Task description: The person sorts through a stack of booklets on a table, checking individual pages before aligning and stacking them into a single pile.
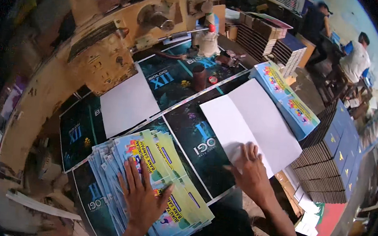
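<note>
Currently, both hands are laid palm down on paper goods at the lower centre of the frame. The left hand [139, 197] is unclenched, with fingers extended and spread; it presses flat on a loose, uneven stack of light-blue and yellow printed paper covers [187, 194] without grasping it. This stack is located at the lower centre of the frame, its left edges fanned out of alignment.

The right hand [251, 175], right of centre, is likewise unclenched: its fingers rest on the lower edge of a large white paper sheet with a lengthwise crease or edge [265, 120], and its thumb stands apart toward the left. Whether any paper is pinched beneath the fingers cannot be determined. The white sheet lies slanted at centre right.

Alongside its upper-right edge is a long light-blue block with colourful cartoon print [285, 99]. Dark printed sheets with cyan lettering [179, 121] cover the table beneath these items. A second, plain white rectangular sheet [129, 101] lies left of centre. At upper centre, a dark upright cylinder [198, 77] stands beside a small red round object [213, 80]. Tall stacks of blue-covered books [329, 161] occupy the right side.
</note>
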The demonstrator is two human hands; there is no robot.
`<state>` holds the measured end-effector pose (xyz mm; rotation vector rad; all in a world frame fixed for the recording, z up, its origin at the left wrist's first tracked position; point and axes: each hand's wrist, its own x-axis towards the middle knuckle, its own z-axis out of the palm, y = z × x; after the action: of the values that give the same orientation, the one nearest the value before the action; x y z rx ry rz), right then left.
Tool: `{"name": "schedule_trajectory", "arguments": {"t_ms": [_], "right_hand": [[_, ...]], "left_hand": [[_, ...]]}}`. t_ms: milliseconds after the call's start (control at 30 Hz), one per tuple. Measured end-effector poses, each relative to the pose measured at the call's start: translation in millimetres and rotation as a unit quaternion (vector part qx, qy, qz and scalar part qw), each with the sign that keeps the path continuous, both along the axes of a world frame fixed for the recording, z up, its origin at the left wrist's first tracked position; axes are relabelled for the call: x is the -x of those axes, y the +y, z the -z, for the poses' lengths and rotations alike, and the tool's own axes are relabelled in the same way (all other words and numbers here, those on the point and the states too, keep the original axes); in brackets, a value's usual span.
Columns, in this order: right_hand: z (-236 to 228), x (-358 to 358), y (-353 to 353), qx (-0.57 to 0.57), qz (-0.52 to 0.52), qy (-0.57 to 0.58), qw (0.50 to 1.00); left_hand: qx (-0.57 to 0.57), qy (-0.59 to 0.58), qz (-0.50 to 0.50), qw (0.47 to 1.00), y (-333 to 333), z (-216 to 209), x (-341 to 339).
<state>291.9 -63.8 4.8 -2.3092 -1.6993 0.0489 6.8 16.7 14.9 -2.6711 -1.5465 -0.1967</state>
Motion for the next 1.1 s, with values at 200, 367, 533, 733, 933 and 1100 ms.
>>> {"name": "schedule_trajectory", "arguments": {"t_ms": [200, 367, 533, 733, 933, 1100], "right_hand": [[-60.9, 12.5, -6.0, -0.021, 0.029, 0.219, 0.975], [-52.7, 65.3, -4.7, -0.046, -0.160, 0.520, 0.838], [-24.2, 85.0, -2.9, 0.090, -0.188, 0.395, 0.895], [1.0, -2.2, 13.7, -0.057, 0.058, -0.023, 0.996], [-61.2, 6.6, 0.1, 0.029, 0.012, 0.127, 0.991], [-71.0, 40.0, -7.8, -0.076, -0.155, 0.505, 0.846]], "left_hand": [[-0.033, 0.088, 0.107, 0.990, 2.3, 12.4, 12.1], [0.079, -0.266, 0.081, 0.957, 2.4, -27.5, -4.2], [0.045, 0.034, 0.064, 0.996, -6.4, -15.7, -6.5], [0.028, 0.027, 0.016, 0.999, -6.8, 2.3, -4.8], [0.055, 0.028, 0.086, 0.994, -2.5, 5.2, 4.2], [0.102, -0.302, 0.090, 0.943, 2.2, -30.7, -12.0]]}}
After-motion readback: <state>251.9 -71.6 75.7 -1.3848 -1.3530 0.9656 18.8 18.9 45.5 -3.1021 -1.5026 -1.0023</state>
